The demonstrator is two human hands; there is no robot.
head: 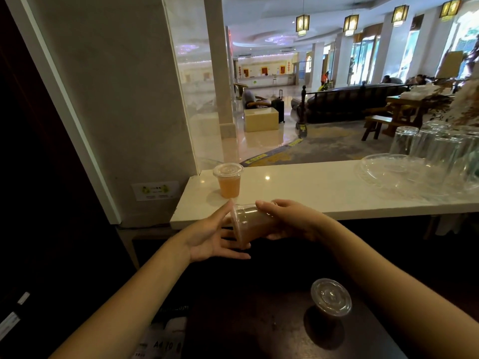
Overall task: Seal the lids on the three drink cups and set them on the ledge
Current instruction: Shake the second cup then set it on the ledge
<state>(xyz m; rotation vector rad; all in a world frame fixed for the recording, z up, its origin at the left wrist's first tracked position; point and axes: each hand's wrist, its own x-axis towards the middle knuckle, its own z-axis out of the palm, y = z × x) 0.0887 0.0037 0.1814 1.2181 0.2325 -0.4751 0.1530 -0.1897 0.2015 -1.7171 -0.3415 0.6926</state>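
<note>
One lidded cup of orange drink [229, 180] stands upright on the white ledge [324, 193], near its left end. A second lidded cup [248, 224] is tipped on its side in the air below the ledge's front edge. My right hand [287, 220] grips its body. My left hand [212, 237] is spread with the fingers against the lid end. A third cup with a clear lid [331, 297] stands on the dark counter [246, 320] at the lower right.
Several upturned clear glasses [425, 149] and a clear plate [388, 169] sit on the right of the ledge. A grey wall [116, 99] closes off the left. Papers [160, 338] lie at the near edge of the dark counter.
</note>
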